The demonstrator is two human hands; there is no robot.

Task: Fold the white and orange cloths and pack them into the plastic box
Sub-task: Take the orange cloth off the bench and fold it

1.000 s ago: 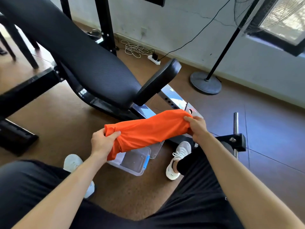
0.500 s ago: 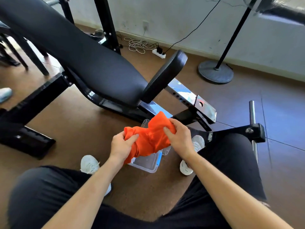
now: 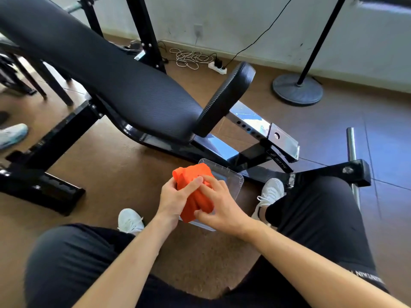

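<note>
The orange cloth (image 3: 195,192) is bunched into a compact bundle, held over the clear plastic box (image 3: 231,178) on the floor between my feet. My left hand (image 3: 175,198) grips its left side with the fingers laid over the top. My right hand (image 3: 219,205) grips the right and lower side, thumb under the bundle. The box's inside is mostly hidden by the cloth and my hands. No white cloth is in sight.
A black padded weight bench (image 3: 115,81) with its steel frame (image 3: 262,138) stands just beyond the box. A fan stand base (image 3: 298,90) and a power strip (image 3: 218,67) with cables lie by the wall. My white shoes (image 3: 269,194) flank the box. Someone else's shoe (image 3: 11,134) shows far left.
The cloth was stretched out between my hands; they have come together, folding it into a small bundle, and lowered it onto the box.
</note>
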